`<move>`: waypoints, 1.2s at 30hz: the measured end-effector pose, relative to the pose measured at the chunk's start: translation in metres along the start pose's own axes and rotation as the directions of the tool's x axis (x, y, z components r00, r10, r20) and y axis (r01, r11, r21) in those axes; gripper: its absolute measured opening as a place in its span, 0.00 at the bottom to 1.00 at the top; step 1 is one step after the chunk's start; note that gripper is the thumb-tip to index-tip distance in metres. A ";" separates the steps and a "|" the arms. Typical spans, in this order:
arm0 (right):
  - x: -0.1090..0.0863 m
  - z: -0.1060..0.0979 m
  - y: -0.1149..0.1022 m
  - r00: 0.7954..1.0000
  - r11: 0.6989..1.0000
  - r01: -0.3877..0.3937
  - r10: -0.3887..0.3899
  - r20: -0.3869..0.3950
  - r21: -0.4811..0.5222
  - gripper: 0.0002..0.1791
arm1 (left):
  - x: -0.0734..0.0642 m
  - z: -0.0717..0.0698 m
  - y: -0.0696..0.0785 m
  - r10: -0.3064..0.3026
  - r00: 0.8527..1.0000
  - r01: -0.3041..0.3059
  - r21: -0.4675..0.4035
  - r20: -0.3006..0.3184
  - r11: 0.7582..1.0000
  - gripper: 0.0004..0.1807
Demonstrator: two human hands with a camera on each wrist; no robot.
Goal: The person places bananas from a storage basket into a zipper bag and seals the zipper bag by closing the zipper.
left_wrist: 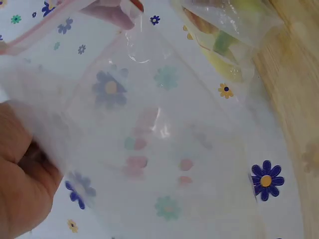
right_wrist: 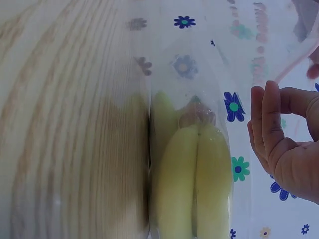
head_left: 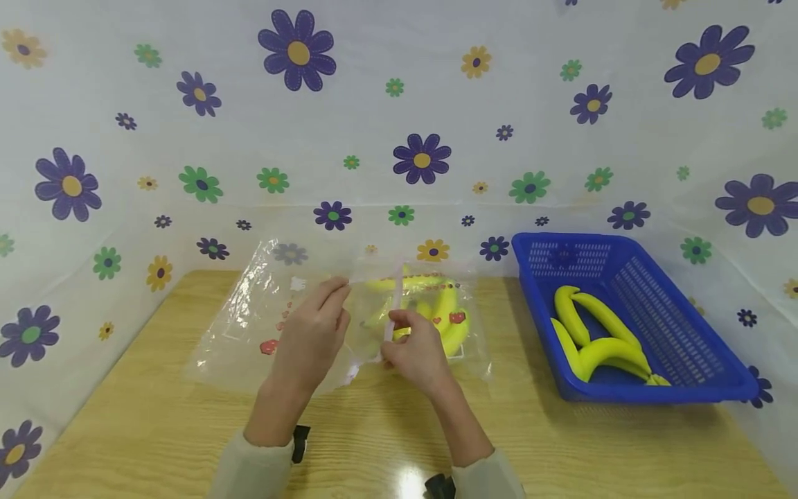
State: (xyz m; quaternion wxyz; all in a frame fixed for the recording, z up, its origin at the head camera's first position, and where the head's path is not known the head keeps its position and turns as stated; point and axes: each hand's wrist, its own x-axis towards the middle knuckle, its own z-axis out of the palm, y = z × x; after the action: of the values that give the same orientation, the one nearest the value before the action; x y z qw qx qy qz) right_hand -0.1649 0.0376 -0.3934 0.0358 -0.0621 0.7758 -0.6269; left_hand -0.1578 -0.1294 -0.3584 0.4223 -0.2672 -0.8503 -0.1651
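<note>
A clear zip bag (head_left: 240,326) with red prints lies flat and appears empty at the left of the table. My left hand (head_left: 314,333) is over its right part, and in the left wrist view the curled fingers hold the bag's film (left_wrist: 149,89). Beside it lies a second clear bag (head_left: 476,346) with yellow bananas (head_left: 447,312) inside. My right hand (head_left: 419,353) pinches the bottom end of a pinkish zip strip (head_left: 397,294) between thumb and fingers, in front of the bananas. Which bag this strip belongs to is hard to tell.
A blue plastic basket (head_left: 704,346) stands at the right of the wooden table (head_left: 386,443), with several bananas (head_left: 614,353) in it. White cloth with printed flowers (head_left: 355,125) rises behind the table and along its sides.
</note>
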 end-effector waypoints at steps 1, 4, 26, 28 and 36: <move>0.000 0.001 -0.001 1.000 1.000 -0.006 0.006 0.003 0.011 0.31 | 0.000 0.001 0.002 0.038 0.999 -0.038 0.019 0.018 0.999 0.18; -0.002 0.003 -0.003 1.000 0.999 -0.011 0.011 0.012 0.033 0.31 | -0.002 0.003 0.009 0.127 0.988 -0.132 0.056 0.092 0.990 0.19; -0.009 -0.022 -0.013 0.995 0.999 0.028 -0.026 -0.091 0.029 0.29 | 0.008 -0.006 0.017 -0.092 0.953 0.084 -0.042 -0.288 0.996 0.16; -0.012 -0.024 -0.016 0.993 0.999 0.046 -0.045 -0.108 0.007 0.30 | 0.008 -0.004 0.022 -0.071 0.968 0.064 -0.037 -0.240 0.997 0.16; -0.022 -0.023 -0.028 0.963 0.977 0.143 -0.175 -0.205 -0.160 0.24 | 0.006 0.004 0.032 -0.115 0.984 0.111 -0.031 -0.138 0.993 0.16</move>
State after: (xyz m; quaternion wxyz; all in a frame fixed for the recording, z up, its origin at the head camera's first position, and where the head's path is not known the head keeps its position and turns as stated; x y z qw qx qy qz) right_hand -0.1452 0.0568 -0.3618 -0.1046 -0.0577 0.8108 -0.5731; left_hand -0.1446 -0.1001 -0.3546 0.4675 -0.2113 -0.8305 -0.2170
